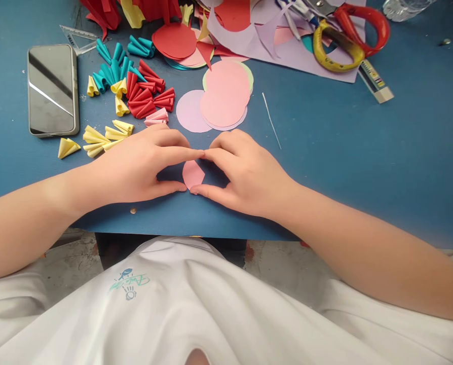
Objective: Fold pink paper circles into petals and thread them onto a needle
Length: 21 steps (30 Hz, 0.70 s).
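A small pink paper piece (pixel 193 175), rounded on the left and with a pointed right edge, lies at the near side of the blue table. My left hand (pixel 156 159) has its index fingertip at the top of the paper and its thumb at the lower edge. From the other side my right hand (pixel 249 172) pinches the same paper, thumb at the bottom and index finger at the top. The fingertips of both hands nearly meet. Just beyond them lie pink paper circles (pixel 226 94) overlapping a lilac paper circle (pixel 193 111).
Rolled paper cones in red (pixel 141 96), teal (pixel 114 63) and yellow (pixel 95 138) lie left, beside a phone (pixel 52 91). Scissors (pixel 338 56) rest on lilac paper scraps (pixel 249 38) at the back. A thin white stick (pixel 271 120) and an eraser (pixel 376 81) lie right.
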Tool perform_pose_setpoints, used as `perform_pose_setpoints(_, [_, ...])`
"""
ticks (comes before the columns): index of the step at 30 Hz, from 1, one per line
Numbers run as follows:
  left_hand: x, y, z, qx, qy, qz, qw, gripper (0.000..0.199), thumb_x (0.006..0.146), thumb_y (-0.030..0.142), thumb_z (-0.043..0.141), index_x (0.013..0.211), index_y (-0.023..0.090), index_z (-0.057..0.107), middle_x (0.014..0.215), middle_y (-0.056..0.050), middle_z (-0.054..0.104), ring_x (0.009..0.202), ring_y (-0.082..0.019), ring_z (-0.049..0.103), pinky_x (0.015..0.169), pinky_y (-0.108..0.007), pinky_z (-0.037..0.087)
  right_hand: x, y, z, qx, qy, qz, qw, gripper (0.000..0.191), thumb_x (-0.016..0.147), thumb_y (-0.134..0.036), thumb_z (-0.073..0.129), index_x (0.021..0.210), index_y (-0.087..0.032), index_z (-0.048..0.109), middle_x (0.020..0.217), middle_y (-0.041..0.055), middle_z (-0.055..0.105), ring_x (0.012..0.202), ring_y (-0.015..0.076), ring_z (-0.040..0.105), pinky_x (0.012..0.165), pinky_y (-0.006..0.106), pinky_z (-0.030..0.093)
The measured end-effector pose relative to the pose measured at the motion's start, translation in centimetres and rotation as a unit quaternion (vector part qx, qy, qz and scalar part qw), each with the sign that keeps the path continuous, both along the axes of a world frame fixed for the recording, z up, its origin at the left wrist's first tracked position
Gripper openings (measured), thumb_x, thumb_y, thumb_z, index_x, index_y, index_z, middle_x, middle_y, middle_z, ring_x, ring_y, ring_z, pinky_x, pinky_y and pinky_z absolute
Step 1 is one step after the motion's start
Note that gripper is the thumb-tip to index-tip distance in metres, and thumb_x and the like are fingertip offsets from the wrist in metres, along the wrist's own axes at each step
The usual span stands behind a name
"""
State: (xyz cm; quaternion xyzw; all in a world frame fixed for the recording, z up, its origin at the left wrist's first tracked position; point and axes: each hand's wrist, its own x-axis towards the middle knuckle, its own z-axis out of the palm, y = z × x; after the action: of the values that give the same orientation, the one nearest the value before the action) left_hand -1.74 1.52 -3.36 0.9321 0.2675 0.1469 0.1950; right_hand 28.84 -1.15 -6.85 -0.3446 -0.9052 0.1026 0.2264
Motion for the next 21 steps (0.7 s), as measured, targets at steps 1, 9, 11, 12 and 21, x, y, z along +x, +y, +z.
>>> perform_pose_setpoints(1, [0.1, -0.1, 0.0, -0.003, -0.005, 0.007, 1.000, 0.048, 0.123, 0.048, 0.071, 0.166, 0.028, 0.083, 0.143, -0.015, 0.087, 0.130, -0.039, 0.083, 0.119, -0.057, 0.069, -0.1, 0.0, -0.1, -0.006, -0.004, -0.006, 1.000, 0.030, 0.115, -0.047, 0.086, 0.127, -0.019, 0.085, 0.122, 0.0176, 0.084, 0.112, 0.0387, 0.078, 0.099, 0.055, 0.072])
perform_pose_setpoints(9, [0.4, -0.9, 0.8, -0.064, -0.047, 0.039, 0.996, 0.042, 0.119, 0.035, 0.076, 0.160, 0.033, 0.083, 0.144, -0.008, 0.090, 0.130, -0.033, 0.089, 0.114, -0.045, 0.072, -0.6, -0.3, 0.3, -0.043, 0.040, 0.003, 0.998, 0.014, 0.114, -0.036, 0.086, 0.119, -0.022, 0.084, 0.116, 0.0135, 0.085, 0.107, 0.0359, 0.079, 0.097, 0.054, 0.071])
perform_pose_setpoints(11, [0.6, -1.0, 0.8, -0.077, -0.070, 0.042, 0.994, 0.038, 0.117, 0.034, 0.076, 0.154, 0.033, 0.086, 0.141, -0.007, 0.091, 0.126, -0.031, 0.090, 0.110, -0.044, 0.076, -0.7, -0.6, 0.5, -0.069, 0.056, -0.012, 0.996, 0.009, 0.117, -0.034, 0.080, 0.113, -0.026, 0.082, 0.111, 0.0106, 0.087, 0.104, 0.0346, 0.080, 0.098, 0.054, 0.072])
perform_pose_setpoints(12, [0.7, -1.1, 0.7, -0.097, -0.089, 0.048, 0.990, 0.036, 0.116, 0.034, 0.078, 0.151, 0.033, 0.087, 0.140, -0.006, 0.091, 0.121, -0.028, 0.091, 0.107, -0.043, 0.078, -0.7, -0.7, 0.7, -0.086, 0.069, -0.022, 0.994, 0.011, 0.118, -0.034, 0.077, 0.110, -0.028, 0.081, 0.108, 0.0089, 0.088, 0.103, 0.0336, 0.081, 0.098, 0.054, 0.072])
perform_pose_setpoints(21, [1.6, -2.3, 0.2, -0.251, -0.175, 0.094, 0.947, 0.039, 0.112, 0.028, 0.085, 0.150, 0.031, 0.085, 0.120, -0.004, 0.097, 0.103, -0.024, 0.095, 0.088, -0.038, 0.080, -1.5, -1.0, 1.4, -0.311, 0.315, -0.040, 0.896, 0.024, 0.109, -0.045, 0.094, 0.102, -0.029, 0.076, 0.098, 0.0019, 0.090, 0.085, 0.0254, 0.090, 0.081, 0.044, 0.079])
